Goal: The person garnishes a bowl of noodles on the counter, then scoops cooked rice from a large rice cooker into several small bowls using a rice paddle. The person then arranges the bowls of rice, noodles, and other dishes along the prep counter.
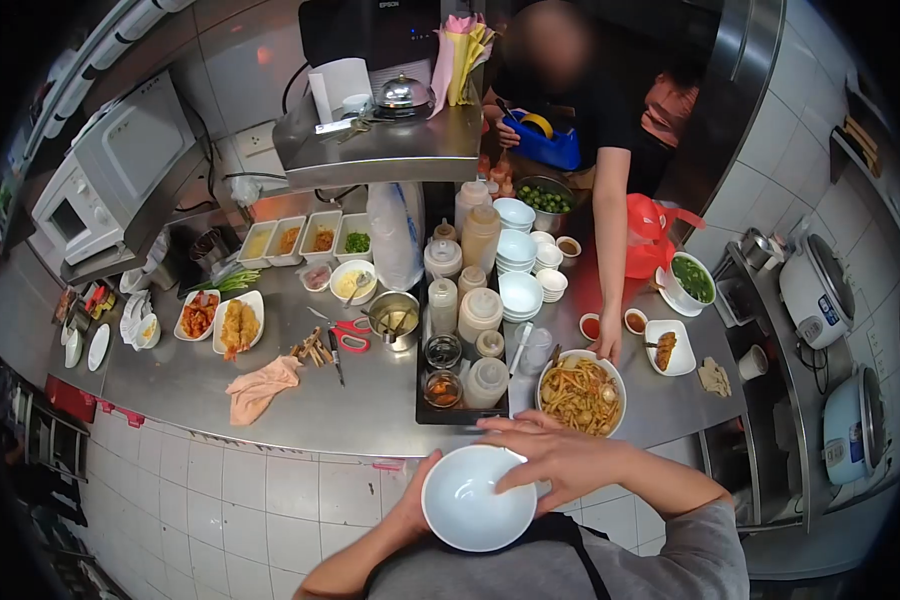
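Observation:
A white bowl (470,525) with nothing in it is held close to my body, below the counter's front edge. My left hand (411,498) wraps round its left side. From the right, my right hand (567,462) grips the rim, its thumb reaching inside the bowl and its other fingers stretched across the far side. Just beyond my right hand stands a large bowl of noodles (582,395). A co-worker's hand (607,345) touches the far rim of that bowl. How far my left fingers reach under the white bowl is hidden.
A black tray (432,413) of sauce bottles stands mid-counter beside stacked small bowls (517,258). Left of it lie red scissors (351,335), a knife (337,358) and a pink cloth (263,390). Soup (692,280) and a dish of fried food (667,347) stand right.

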Motion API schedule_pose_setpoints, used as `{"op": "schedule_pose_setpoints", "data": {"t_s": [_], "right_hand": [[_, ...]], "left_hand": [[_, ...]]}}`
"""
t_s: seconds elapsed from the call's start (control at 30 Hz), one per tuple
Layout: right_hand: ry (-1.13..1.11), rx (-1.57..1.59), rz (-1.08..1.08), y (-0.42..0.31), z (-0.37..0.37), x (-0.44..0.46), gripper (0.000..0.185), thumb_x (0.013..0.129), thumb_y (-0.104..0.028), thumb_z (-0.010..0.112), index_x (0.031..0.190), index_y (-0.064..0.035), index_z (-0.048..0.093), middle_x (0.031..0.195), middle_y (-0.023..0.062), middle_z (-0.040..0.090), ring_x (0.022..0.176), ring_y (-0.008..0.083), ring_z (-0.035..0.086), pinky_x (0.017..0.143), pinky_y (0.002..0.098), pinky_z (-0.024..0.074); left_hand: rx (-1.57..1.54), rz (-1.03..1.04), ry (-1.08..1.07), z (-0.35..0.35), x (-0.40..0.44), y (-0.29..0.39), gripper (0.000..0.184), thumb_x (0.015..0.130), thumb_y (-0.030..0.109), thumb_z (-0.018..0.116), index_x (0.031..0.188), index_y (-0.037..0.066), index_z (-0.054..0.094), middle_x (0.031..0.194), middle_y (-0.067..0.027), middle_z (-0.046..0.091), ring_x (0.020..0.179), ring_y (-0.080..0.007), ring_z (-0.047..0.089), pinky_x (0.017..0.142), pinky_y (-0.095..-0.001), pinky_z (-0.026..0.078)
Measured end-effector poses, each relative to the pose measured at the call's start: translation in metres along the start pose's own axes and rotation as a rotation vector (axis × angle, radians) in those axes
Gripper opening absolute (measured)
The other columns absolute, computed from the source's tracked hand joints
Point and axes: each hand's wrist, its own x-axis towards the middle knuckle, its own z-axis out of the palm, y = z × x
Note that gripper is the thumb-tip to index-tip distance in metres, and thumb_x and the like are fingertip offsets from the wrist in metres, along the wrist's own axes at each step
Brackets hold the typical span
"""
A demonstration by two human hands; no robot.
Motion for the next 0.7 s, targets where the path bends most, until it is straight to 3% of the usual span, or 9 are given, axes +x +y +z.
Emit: {"op": "schedule_pose_setpoints", "data": {"t_s": [0.1,0.17,0.2,0.23,0.27,0.33,0.47,0.6,0.7], "right_hand": [[0.006,0.168,0.088,0.037,-0.015,0.007,0.070,0.070,-0.021,0.074,0.132,-0.0104,0.043,0.135,0.0167,0.041,0.130,0.0311,0.031,0.106,0.0436,0.0221],[0.291,0.230,0.361,0.082,-0.046,0.010,0.054,0.077,-0.019,0.067,0.127,-0.0087,0.048,0.128,0.0145,0.049,0.118,0.0267,0.047,0.095,0.0388,0.0373],[0.446,0.214,0.581,0.136,-0.051,0.007,0.045,0.080,-0.014,0.061,0.123,-0.0051,0.052,0.115,0.0142,0.058,0.102,0.0241,0.058,0.086,0.0344,0.0446],[0.577,-0.198,0.519,0.187,-0.056,0.008,0.037,0.080,-0.011,0.058,0.117,-0.0036,0.056,0.106,0.0155,0.062,0.090,0.0291,0.063,0.081,0.0367,0.0477],[0.480,-0.327,0.590,0.231,-0.054,0.007,0.034,0.080,-0.011,0.059,0.113,-0.0048,0.058,0.105,0.0163,0.062,0.091,0.0301,0.062,0.080,0.0377,0.0485],[0.157,-0.511,0.824,0.279,-0.043,0.017,0.032,0.078,-0.017,0.062,0.109,-0.0081,0.062,0.106,0.0158,0.062,0.094,0.0314,0.061,0.079,0.0411,0.0495],[-0.299,-0.556,0.965,0.313,-0.013,0.037,0.028,0.075,-0.017,0.063,0.103,-0.0107,0.064,0.106,0.0140,0.062,0.096,0.0306,0.061,0.077,0.0430,0.0500],[-0.050,-0.534,1.081,0.309,-0.013,0.030,0.026,0.074,-0.008,0.056,0.099,-0.0112,0.066,0.101,0.0160,0.063,0.095,0.0304,0.062,0.078,0.0428,0.0498],[0.307,-0.461,1.068,0.294,-0.017,0.018,0.023,0.077,-0.013,0.058,0.099,-0.0099,0.066,0.097,0.0171,0.064,0.092,0.0333,0.061,0.078,0.0428,0.0489]], "left_hand": [[-0.336,0.024,-0.396,-0.074,0.034,-0.047,0.070,0.088,0.059,0.024,0.129,0.006,0.043,0.125,-0.0150,0.051,0.111,-0.0318,0.052,0.094,-0.0459,0.042],[-0.384,0.092,-0.315,-0.100,0.036,-0.062,0.083,0.078,0.070,0.030,0.133,0.009,0.037,0.134,-0.0175,0.039,0.119,-0.0440,0.037,0.094,-0.0618,0.031],[-0.397,0.127,-0.313,-0.107,0.030,-0.064,0.085,0.076,0.072,0.034,0.134,0.010,0.036,0.134,-0.0180,0.036,0.121,-0.0454,0.033,0.093,-0.0655,0.029],[-0.411,0.163,-0.312,-0.113,0.024,-0.066,0.088,0.073,0.074,0.038,0.134,0.011,0.034,0.135,-0.0186,0.034,0.123,-0.0468,0.029,0.092,-0.0693,0.028],[-0.424,0.198,-0.310,-0.120,0.017,-0.068,0.091,0.071,0.076,0.042,0.135,0.012,0.033,0.136,-0.0191,0.031,0.126,-0.0482,0.025,0.090,-0.0731,0.026],[-0.538,0.243,-0.344,-0.107,-0.015,-0.064,0.092,0.070,0.075,0.045,0.135,0.011,0.033,0.133,-0.0194,0.034,0.124,-0.0478,0.026,0.091,-0.0716,0.028],[-0.787,0.267,-0.401,-0.091,-0.043,-0.062,0.097,0.069,0.075,0.049,0.131,0.001,0.035,0.129,-0.0190,0.038,0.121,-0.0452,0.031,0.091,-0.0673,0.032],[-0.815,0.310,-0.418,-0.095,-0.051,-0.064,0.095,0.071,0.074,0.047,0.131,0.001,0.034,0.130,-0.0189,0.038,0.122,-0.0437,0.031,0.092,-0.0648,0.032],[-0.768,0.304,-0.399,-0.101,-0.053,-0.065,0.094,0.072,0.073,0.046,0.132,0.001,0.034,0.130,-0.0188,0.038,0.122,-0.0426,0.032,0.093,-0.0630,0.032]]}}
